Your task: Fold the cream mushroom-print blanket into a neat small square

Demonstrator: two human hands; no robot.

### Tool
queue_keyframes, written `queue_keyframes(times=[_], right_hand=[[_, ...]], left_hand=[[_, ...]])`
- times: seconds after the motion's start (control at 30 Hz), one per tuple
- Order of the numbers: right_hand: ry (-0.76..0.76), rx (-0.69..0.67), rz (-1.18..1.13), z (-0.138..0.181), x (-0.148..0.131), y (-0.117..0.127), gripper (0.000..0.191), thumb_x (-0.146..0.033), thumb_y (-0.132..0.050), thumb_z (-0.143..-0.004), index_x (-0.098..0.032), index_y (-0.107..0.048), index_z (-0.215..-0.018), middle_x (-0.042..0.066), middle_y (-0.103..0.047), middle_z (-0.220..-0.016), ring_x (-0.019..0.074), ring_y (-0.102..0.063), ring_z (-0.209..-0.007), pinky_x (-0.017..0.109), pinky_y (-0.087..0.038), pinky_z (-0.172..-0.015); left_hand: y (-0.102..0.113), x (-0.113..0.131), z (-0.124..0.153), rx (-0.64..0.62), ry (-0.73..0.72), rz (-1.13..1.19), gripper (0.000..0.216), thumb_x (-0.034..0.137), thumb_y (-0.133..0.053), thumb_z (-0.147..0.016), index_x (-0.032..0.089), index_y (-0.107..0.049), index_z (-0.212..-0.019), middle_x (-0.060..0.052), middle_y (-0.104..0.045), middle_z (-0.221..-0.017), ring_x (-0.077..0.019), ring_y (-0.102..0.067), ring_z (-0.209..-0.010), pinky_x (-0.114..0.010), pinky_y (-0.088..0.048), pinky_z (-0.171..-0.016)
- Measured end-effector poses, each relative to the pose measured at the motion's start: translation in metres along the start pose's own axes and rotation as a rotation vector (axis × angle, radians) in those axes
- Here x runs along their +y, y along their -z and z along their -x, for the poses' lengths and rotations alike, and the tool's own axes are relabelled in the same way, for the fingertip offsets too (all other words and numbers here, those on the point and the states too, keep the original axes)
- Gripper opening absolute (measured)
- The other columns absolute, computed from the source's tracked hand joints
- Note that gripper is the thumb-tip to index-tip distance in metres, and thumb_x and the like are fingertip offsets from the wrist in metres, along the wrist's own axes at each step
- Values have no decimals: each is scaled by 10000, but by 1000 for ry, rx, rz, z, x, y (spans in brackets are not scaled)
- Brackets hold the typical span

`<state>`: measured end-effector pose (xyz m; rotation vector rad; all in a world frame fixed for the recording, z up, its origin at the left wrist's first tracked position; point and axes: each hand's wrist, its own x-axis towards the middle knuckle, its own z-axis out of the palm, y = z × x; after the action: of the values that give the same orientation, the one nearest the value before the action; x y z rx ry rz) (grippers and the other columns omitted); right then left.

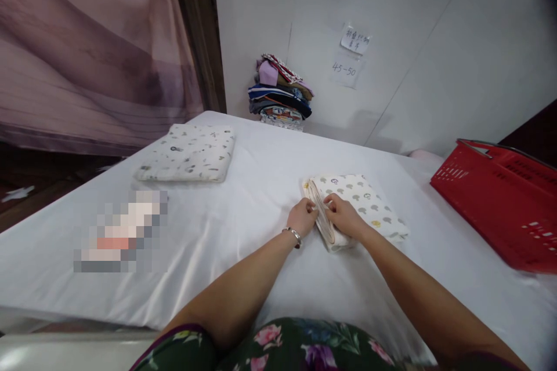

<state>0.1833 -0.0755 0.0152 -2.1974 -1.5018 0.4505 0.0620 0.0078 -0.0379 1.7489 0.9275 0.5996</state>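
Observation:
A folded cream cloth (363,200) printed with small grey and yellow shapes lies on the white sheet (243,226). My left hand (302,215), a bracelet on its wrist, pinches the cloth's near folded edge from the left. From the right, my right hand (343,214) rests on top of the same edge, its fingers curled onto the layers. Both hands touch the cloth and almost meet each other.
A second folded printed cloth (187,153) lies at the far left of the sheet. A stack of coloured folded clothes (281,93) stands against the wall. A red plastic basket (500,197) sits at the right. A blurred patch (119,232) covers something at the left.

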Motion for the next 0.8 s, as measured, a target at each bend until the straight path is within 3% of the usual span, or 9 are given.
queue_keyframes(times=[0.27,0.53,0.8], right_hand=[[56,-72,221,2,-11,4,214,-157,-414,-795,-230,-558,-935,-23,-542,-609,127,-482,-585,220,-249,-545],[-27,-62,417,2,-23,0,178,-254,-446,-828,-191,-568,-941,77,-640,-807,201,-555,-733,261,-265,-576],[-56,-120,364,-4,-18,5,197,-223,-453,-833,-192,-578,-982,42,-633,-784,157,-563,-721,235,-301,-598]], left_hand=[[1,-1,0,-15,-11,-6,123,178,-572,-715,205,-555,-834,21,-606,-675,-122,-586,-648,-232,-433,-638],[1,-1,1,-9,-14,1,114,166,-566,-716,209,-549,-820,15,-605,-692,-127,-579,-654,-241,-429,-643],[1,-1,0,-12,-7,-20,123,181,-582,-720,201,-560,-840,10,-621,-718,-124,-592,-684,-237,-435,-667]])
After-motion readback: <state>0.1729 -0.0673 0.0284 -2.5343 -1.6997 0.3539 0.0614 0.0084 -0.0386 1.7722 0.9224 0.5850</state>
